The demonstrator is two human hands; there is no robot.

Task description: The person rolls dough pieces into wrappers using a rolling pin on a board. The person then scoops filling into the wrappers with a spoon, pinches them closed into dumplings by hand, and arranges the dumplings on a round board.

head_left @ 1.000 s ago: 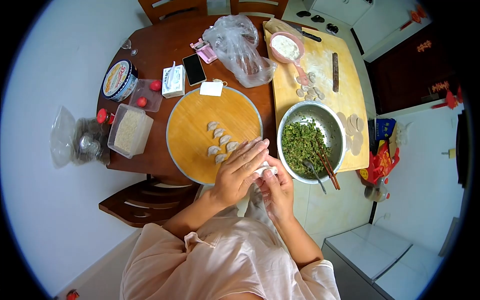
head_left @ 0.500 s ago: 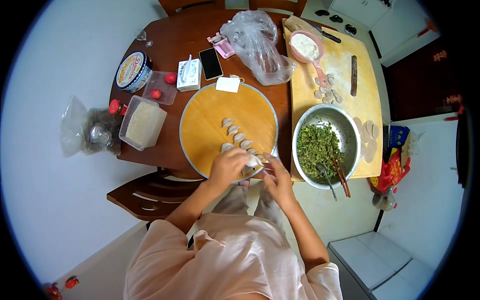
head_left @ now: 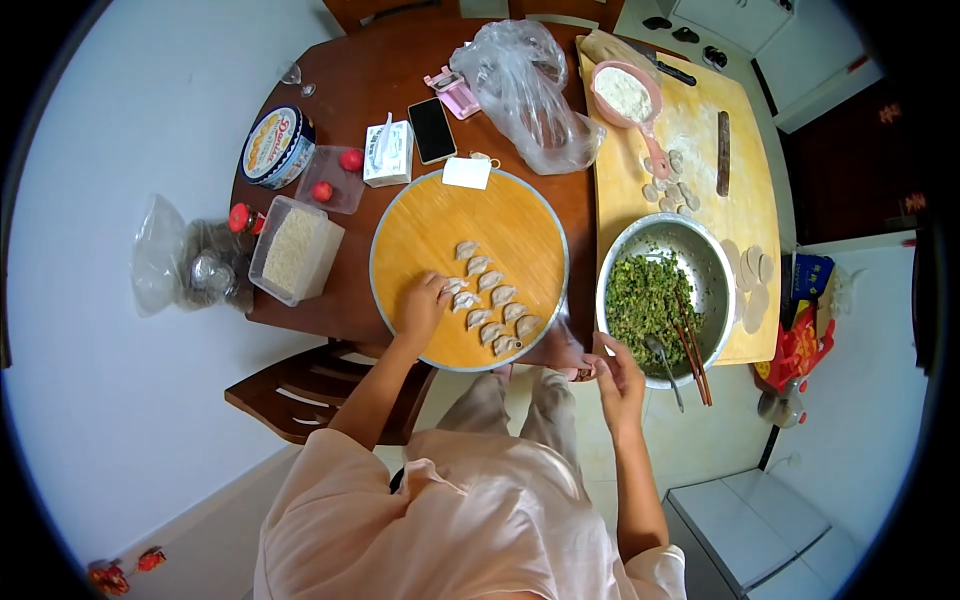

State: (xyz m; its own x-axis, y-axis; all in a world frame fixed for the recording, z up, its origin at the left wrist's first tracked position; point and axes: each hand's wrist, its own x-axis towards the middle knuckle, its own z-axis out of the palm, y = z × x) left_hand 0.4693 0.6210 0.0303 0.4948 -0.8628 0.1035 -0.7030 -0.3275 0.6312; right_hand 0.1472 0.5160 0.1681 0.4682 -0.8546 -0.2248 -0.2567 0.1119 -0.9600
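On a round wooden board (head_left: 540, 225) with a grey rim, several pleated dumplings (head_left: 503, 295) lie in slanting rows. My left hand (head_left: 422, 305) is over the board's left part, its fingertips closed around a dumpling (head_left: 455, 286) at the end of a row. My right hand (head_left: 622, 382) hangs off the table's near edge, beside the steel bowl (head_left: 612, 268), fingers apart and with nothing visible in them. Chopped green filling (head_left: 645, 295) sits in that bowl, with a spoon (head_left: 660, 352) and chopsticks (head_left: 693, 360) stuck in it.
The right-hand pastry board (head_left: 745, 130) carries a rolling pin (head_left: 723, 153), small dough pieces (head_left: 678, 190), flat wrappers (head_left: 753, 285), a pink scoop of flour (head_left: 624, 95) and a knife (head_left: 675, 72). A phone (head_left: 432, 130), plastic bag (head_left: 525, 90) and rice tub (head_left: 292, 250) stand around the round board.
My hands have moved apart. The left carried a dumpling from the board's near edge leftward onto the board; the right moved right toward the bowl. The whole view shifted slightly.
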